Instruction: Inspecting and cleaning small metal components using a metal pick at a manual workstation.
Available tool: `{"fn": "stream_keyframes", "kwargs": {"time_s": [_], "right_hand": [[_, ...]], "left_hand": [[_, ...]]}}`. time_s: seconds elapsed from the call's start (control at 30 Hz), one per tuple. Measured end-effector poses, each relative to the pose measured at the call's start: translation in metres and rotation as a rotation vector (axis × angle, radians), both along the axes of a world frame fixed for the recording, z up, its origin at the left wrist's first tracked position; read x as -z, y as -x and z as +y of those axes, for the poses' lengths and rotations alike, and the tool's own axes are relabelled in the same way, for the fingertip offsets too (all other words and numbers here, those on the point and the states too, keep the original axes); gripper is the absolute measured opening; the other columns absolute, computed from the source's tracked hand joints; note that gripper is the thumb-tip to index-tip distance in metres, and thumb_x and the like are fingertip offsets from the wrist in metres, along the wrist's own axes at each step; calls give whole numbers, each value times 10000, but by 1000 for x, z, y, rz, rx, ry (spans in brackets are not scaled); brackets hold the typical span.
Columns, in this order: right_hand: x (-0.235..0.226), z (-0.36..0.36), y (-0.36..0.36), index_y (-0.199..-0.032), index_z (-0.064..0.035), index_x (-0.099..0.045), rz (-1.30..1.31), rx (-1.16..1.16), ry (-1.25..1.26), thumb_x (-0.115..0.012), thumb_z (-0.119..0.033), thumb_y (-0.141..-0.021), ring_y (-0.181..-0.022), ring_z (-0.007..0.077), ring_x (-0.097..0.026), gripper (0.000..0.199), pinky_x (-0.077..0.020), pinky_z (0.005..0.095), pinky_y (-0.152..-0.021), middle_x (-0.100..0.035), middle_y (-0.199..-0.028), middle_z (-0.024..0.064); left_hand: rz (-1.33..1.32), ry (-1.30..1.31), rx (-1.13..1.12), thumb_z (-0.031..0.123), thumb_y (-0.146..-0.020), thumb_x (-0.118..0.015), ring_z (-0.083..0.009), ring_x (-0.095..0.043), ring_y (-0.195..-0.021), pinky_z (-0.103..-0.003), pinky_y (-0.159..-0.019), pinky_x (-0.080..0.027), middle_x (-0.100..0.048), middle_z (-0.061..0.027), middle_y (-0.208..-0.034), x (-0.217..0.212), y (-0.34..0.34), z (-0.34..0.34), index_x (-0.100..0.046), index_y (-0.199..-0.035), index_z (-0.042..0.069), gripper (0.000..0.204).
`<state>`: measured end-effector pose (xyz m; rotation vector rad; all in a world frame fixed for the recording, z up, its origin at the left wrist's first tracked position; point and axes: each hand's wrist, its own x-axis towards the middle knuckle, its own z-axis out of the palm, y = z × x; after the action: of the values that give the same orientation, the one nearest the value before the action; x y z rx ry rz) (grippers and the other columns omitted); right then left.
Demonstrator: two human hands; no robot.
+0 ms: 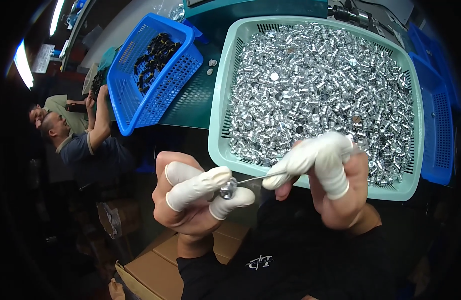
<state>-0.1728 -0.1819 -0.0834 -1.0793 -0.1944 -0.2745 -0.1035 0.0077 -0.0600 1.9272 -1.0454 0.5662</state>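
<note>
Metal part (228, 188), one in hand, mid-step by appearance; centre of frame, just below the tray (216, 110).

Left hand (188, 197) pinches the part between thumb and fingertips; right hand (323, 172), fingers pressed together, grips a thin rod (255, 177) whose tip meets the part; whether it enters cannot be told. Work on this piece judged unfinished, rod being at it. Loose parts (315, 85) heap the tray, upper right of frame; treated or untreated, cannot tell, so overall progress unclear. Basket (183, 80), upper left, holds black pieces (153, 62), their link to the part unknown.
</note>
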Motion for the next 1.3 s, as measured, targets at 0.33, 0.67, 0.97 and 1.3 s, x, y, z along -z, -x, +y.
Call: {"fn": "stream_keyframes", "kwargs": {"time_s": [0.33,0.67,0.97,1.3], "right_hand": [[16,-29,8,-950,32,-565,-46,401,-263,-321,-360,-1053,-668,177,-633,473,-538,286,-579,-654,-809,154],[17,-18,31,-1018,44,-502,-274,544,95,-410,-357,-1024,-626,253,-618,411,-540,317,-493,-640,-843,299],[11,-17,31,-973,-38,-473,-352,383,371,-324,-399,-1035,-609,189,-567,396,-520,237,-500,-612,-830,205],[-8,-1,31,-978,-6,-503,-354,258,305,-444,-415,-997,-588,241,-622,414,-586,299,-488,-613,-849,230]], "left_hand": [[-20,183,-178,280,-675,-849,-195,-536,-748,-278,-633,-442,-584,-3,-840,-1,-4,-1,-683,-907,106,334],[-177,24,-152,215,-581,-906,-171,-523,-710,-265,-611,-415,-590,13,-809,-8,1,0,-677,-930,117,428],[-9,13,-82,155,-532,-931,-157,-537,-720,-243,-571,-431,-608,6,-804,-12,4,-5,-654,-901,135,462],[31,-1,-66,133,-530,-938,-139,-528,-714,-212,-559,-426,-582,12,-797,-6,3,-4,-645,-905,140,476]]}}
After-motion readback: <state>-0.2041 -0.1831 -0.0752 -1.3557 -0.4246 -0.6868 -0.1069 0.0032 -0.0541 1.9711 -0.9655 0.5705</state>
